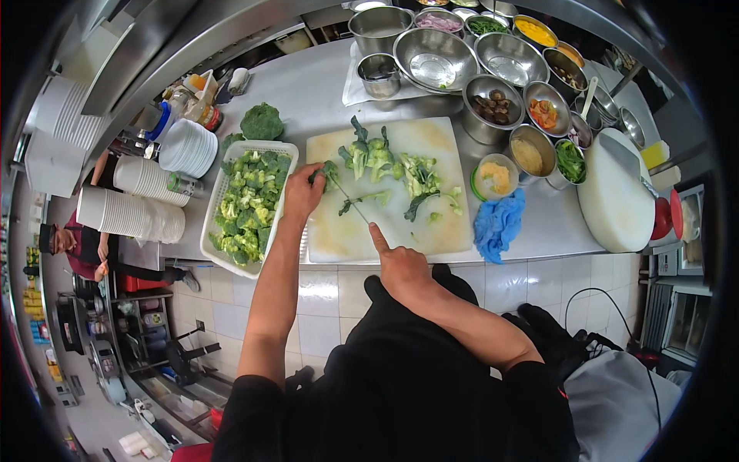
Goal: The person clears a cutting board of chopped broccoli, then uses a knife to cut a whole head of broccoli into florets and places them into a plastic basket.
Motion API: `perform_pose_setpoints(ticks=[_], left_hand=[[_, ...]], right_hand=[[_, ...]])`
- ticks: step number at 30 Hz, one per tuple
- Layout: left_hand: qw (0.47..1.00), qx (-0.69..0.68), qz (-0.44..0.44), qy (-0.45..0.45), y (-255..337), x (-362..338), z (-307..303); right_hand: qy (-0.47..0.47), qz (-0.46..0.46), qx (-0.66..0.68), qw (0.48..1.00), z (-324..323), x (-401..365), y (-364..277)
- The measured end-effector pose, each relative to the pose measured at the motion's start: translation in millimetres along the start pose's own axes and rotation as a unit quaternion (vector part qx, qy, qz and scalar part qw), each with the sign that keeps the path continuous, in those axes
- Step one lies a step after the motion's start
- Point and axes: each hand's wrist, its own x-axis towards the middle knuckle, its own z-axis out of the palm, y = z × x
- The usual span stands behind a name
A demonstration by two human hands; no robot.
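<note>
My left hand (305,192) is closed on a broccoli piece (331,175) at the left side of a white cutting board (439,235). My right hand (406,271) grips a knife (353,205), its index finger stretched along the blade's back. The handle is hidden in that hand, and the blade tip lies close to the broccoli piece. Beyond the knife, cut broccoli stalks (379,158) and leafy stems (419,175) are spread over the board. Left of my left hand, a white plastic basket (231,266) holds many broccoli florets (250,196).
A large broccoli head (262,122) sits behind the basket. Stacked white bowls (115,214) stand further left. Metal bowls (436,58) of ingredients line the back right. A blue cloth (499,225) lies beside the board. Another person (77,240) is at far left.
</note>
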Motion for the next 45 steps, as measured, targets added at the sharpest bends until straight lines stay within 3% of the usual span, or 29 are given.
perform_pose_setpoints(ticks=[2, 9, 11, 18, 21, 23, 27, 30, 32, 33, 35, 37, 41, 43, 45], left_hand=[[0.997, 0.033, 0.061, 0.016, -0.2, 2.4, 1.4], [0.999, 0.030, -0.004, -0.026, 2.3, 2.1, 3.4], [0.987, 0.134, 0.023, -0.083, -4.7, 0.5, 6.4], [0.987, 0.129, 0.011, -0.092, 13.8, 1.8, 6.0], [0.982, 0.106, -0.060, -0.144, 13.7, 33.6, 21.7], [0.956, 0.191, -0.122, -0.185, 26.0, 50.4, 28.4], [0.938, 0.226, -0.131, -0.230, 42.2, 66.1, 34.2], [0.957, 0.166, -0.158, -0.179, 49.5, 61.0, 36.1], [0.999, -0.013, -0.023, 0.033, 56.1, 34.0, 33.3], [0.989, -0.134, -0.061, 0.030, 70.9, 15.1, 32.1], [0.974, -0.166, 0.071, 0.136, 76.5, -31.8, 54.3], [0.987, -0.115, 0.075, 0.082, 73.9, -77.2, 70.0], [0.989, -0.051, 0.011, 0.138, 58.2, -122.2, 89.6], [0.991, 0.028, 0.018, 0.127, 66.9, -129.8, 78.7], [0.990, 0.016, 0.012, 0.142, 63.8, -131.6, 79.8]], right_hand=[[-0.007, 0.003, -0.001, 1.000, -1.3, -4.1, -2.2], [0.021, -0.003, -0.002, 1.000, 49.8, 24.2, 9.5], [0.048, -0.003, -0.017, 0.999, 54.0, 33.3, 14.3], [-0.025, 0.014, 0.006, 1.000, 12.7, -26.4, 32.0], [-0.050, 0.007, 0.013, 0.999, -3.8, -41.3, 25.2], [-0.074, 0.005, 0.018, 0.997, -3.8, -40.1, 25.7], [-0.047, 0.021, 0.037, 0.998, 19.4, -23.9, 49.5], [-0.029, 0.077, 0.064, 0.995, 21.3, -26.3, 72.3], [-0.001, 0.110, 0.078, 0.991, 12.4, -31.2, 84.0], [0.001, 0.109, 0.085, 0.990, 9.8, -33.4, 88.0], [0.008, 0.098, 0.101, 0.990, 10.5, -38.4, 92.2], [0.009, 0.084, 0.110, 0.990, 7.6, -45.5, 89.8], [0.013, 0.079, 0.121, 0.989, -3.7, -66.2, 80.8], [0.001, 0.070, 0.121, 0.990, -7.5, -75.4, 78.3], [-0.019, 0.082, 0.118, 0.989, -13.6, -82.8, 75.9]])
